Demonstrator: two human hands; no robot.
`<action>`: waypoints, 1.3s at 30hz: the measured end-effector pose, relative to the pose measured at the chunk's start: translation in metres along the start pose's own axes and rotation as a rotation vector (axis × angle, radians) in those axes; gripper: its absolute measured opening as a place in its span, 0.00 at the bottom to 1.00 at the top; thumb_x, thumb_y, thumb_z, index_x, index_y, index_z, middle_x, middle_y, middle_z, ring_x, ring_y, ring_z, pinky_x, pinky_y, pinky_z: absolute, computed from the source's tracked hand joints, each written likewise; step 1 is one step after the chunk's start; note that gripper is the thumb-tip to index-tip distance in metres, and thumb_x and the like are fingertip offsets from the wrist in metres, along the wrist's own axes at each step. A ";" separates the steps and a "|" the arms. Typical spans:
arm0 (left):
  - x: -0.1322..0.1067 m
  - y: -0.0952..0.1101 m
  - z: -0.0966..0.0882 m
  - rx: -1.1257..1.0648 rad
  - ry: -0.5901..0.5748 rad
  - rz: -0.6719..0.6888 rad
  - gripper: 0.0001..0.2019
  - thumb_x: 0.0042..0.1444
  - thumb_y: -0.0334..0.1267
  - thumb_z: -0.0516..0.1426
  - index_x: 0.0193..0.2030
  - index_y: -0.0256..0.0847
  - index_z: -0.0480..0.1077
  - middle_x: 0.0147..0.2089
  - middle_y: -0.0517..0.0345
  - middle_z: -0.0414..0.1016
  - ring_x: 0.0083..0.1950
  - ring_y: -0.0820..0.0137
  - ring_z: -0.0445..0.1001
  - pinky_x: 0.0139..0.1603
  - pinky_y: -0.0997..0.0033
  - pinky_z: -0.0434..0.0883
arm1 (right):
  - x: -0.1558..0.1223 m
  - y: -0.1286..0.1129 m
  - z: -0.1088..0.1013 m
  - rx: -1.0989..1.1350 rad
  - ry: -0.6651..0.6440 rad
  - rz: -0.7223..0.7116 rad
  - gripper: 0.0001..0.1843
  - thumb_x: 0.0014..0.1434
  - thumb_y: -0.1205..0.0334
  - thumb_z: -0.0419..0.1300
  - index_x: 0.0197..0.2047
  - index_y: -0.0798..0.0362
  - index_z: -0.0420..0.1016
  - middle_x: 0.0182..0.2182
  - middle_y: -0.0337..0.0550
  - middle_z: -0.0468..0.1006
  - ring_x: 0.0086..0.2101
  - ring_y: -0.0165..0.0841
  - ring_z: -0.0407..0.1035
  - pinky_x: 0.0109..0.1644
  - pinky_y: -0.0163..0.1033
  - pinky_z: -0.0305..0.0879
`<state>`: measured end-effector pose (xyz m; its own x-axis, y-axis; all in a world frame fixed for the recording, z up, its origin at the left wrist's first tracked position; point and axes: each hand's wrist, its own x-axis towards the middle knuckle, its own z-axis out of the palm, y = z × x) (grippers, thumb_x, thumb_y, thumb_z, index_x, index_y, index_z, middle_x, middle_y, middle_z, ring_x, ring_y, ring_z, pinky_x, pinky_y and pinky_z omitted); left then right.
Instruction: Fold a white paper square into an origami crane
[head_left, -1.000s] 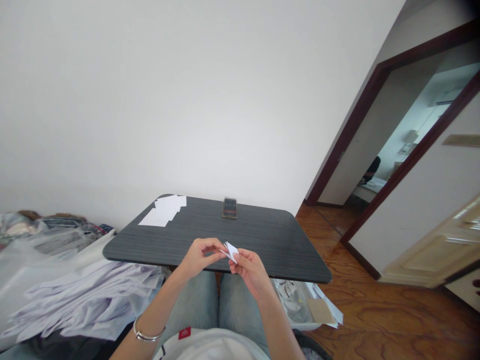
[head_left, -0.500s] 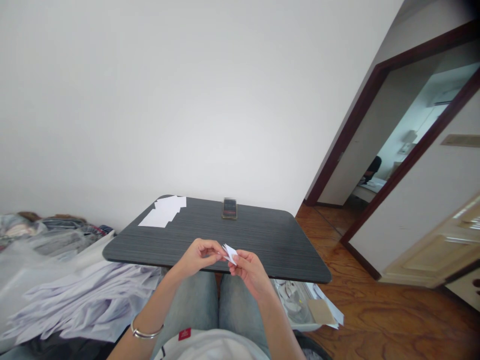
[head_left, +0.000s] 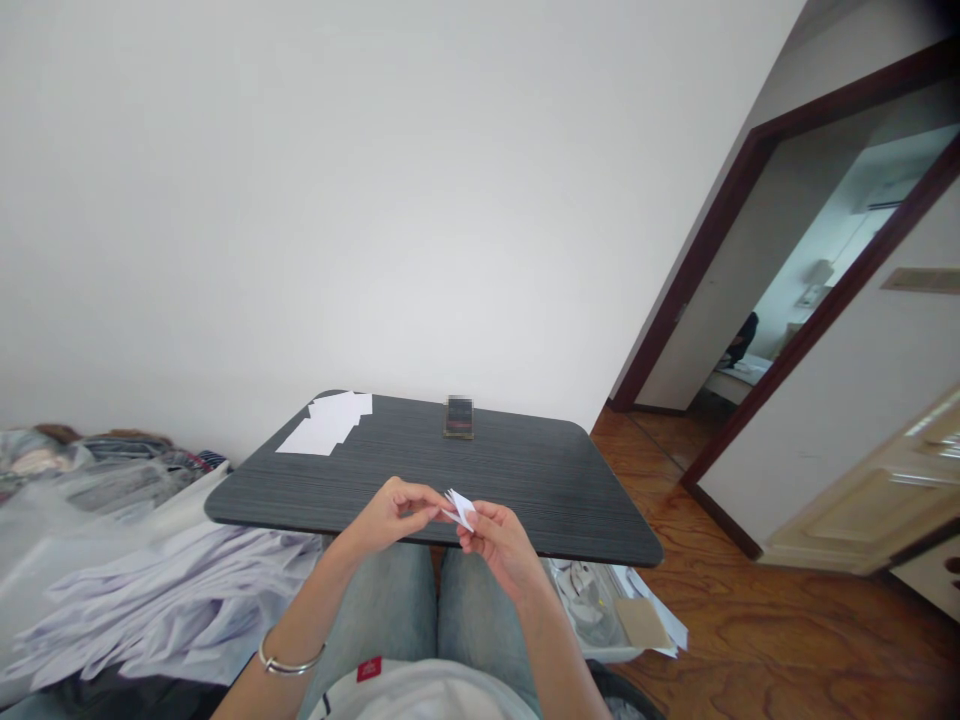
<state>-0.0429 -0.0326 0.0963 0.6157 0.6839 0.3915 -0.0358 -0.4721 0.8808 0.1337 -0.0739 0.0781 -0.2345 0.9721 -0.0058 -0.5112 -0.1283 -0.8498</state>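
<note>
A small folded piece of white paper (head_left: 460, 509) is pinched between my left hand (head_left: 394, 513) and my right hand (head_left: 499, 545). Both hands are held just over the near edge of a dark grey wood-grain table (head_left: 525, 490). Its folds are partly hidden by my fingertips. A silver bangle (head_left: 291, 662) circles my left wrist. Loose white paper sheets (head_left: 324, 424) lie at the table's far left. A small dark upright object (head_left: 458, 417), blurred and possibly a phone on a stand, sits at the far edge.
Folded pale garments and plastic wrap (head_left: 172, 600) are heaped left of my knees. A box of papers with a cardboard piece (head_left: 641, 623) sits lower right. Wooden floor lies to the right, and a seated person (head_left: 739, 342) shows through a doorway.
My hands have barely moved and still pinch the folded paper. The bangle on my left wrist has shifted slightly left.
</note>
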 end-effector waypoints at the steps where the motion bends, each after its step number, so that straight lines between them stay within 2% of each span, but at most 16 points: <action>1: 0.000 0.000 0.000 -0.003 0.002 -0.002 0.09 0.52 0.34 0.54 0.37 0.35 0.74 0.33 0.50 0.78 0.35 0.67 0.75 0.37 0.72 0.70 | 0.000 0.000 0.000 0.001 -0.002 -0.001 0.11 0.42 0.62 0.67 0.26 0.61 0.75 0.19 0.41 0.74 0.18 0.23 0.64 0.21 0.26 0.62; 5: -0.001 0.001 0.001 -0.021 0.017 0.006 0.10 0.52 0.35 0.53 0.37 0.35 0.74 0.33 0.50 0.78 0.35 0.67 0.75 0.38 0.71 0.70 | 0.000 0.001 0.000 -0.001 -0.001 -0.012 0.10 0.42 0.61 0.67 0.26 0.61 0.75 0.19 0.41 0.74 0.18 0.23 0.64 0.22 0.26 0.62; 8: -0.002 0.000 0.004 -0.089 0.076 0.012 0.10 0.53 0.36 0.53 0.38 0.34 0.72 0.35 0.48 0.77 0.36 0.66 0.75 0.40 0.68 0.70 | 0.001 0.003 -0.001 -0.016 0.028 -0.041 0.10 0.41 0.61 0.66 0.26 0.60 0.75 0.19 0.40 0.74 0.18 0.23 0.64 0.21 0.28 0.62; 12: -0.002 -0.002 0.009 -0.118 0.140 -0.019 0.08 0.49 0.35 0.57 0.35 0.34 0.71 0.35 0.50 0.76 0.36 0.67 0.74 0.40 0.68 0.70 | 0.004 0.006 -0.002 -0.035 0.048 -0.057 0.12 0.41 0.60 0.67 0.27 0.60 0.76 0.19 0.41 0.75 0.18 0.24 0.65 0.22 0.29 0.63; 17: 0.001 -0.004 0.011 -0.116 0.137 -0.048 0.05 0.47 0.34 0.58 0.31 0.34 0.72 0.32 0.52 0.75 0.34 0.70 0.73 0.38 0.71 0.70 | 0.005 0.007 -0.003 -0.050 0.044 -0.051 0.12 0.40 0.60 0.67 0.27 0.59 0.76 0.19 0.41 0.75 0.18 0.24 0.66 0.22 0.29 0.64; 23: 0.001 -0.005 0.009 -0.207 0.084 -0.105 0.05 0.47 0.33 0.59 0.30 0.33 0.72 0.30 0.53 0.75 0.33 0.70 0.73 0.37 0.72 0.69 | 0.004 0.007 -0.003 -0.049 0.026 -0.047 0.12 0.41 0.60 0.67 0.27 0.59 0.76 0.20 0.40 0.75 0.18 0.24 0.66 0.23 0.28 0.64; 32: 0.002 -0.002 0.006 -0.241 0.027 -0.055 0.06 0.51 0.34 0.56 0.31 0.33 0.71 0.30 0.53 0.73 0.34 0.71 0.71 0.37 0.72 0.67 | 0.005 0.009 -0.004 -0.065 0.018 -0.050 0.12 0.41 0.60 0.67 0.28 0.59 0.76 0.20 0.40 0.75 0.18 0.23 0.65 0.23 0.27 0.63; 34: 0.003 0.001 0.008 -0.233 0.053 -0.044 0.07 0.51 0.35 0.55 0.32 0.33 0.71 0.31 0.53 0.73 0.34 0.70 0.71 0.38 0.71 0.67 | 0.005 0.009 -0.003 -0.069 0.034 -0.063 0.12 0.41 0.60 0.67 0.28 0.59 0.76 0.20 0.40 0.75 0.18 0.23 0.66 0.23 0.27 0.63; 39: 0.004 0.005 0.016 -0.188 0.246 -0.103 0.08 0.51 0.38 0.55 0.30 0.34 0.68 0.27 0.57 0.71 0.29 0.74 0.69 0.33 0.74 0.66 | 0.006 0.009 -0.002 -0.123 0.107 -0.123 0.13 0.40 0.58 0.67 0.28 0.58 0.77 0.20 0.39 0.75 0.19 0.24 0.66 0.24 0.29 0.64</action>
<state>-0.0280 -0.0408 0.0984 0.4161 0.8471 0.3305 -0.1425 -0.2982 0.9438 0.1298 -0.0690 0.0695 -0.0842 0.9951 0.0518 -0.4246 0.0112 -0.9053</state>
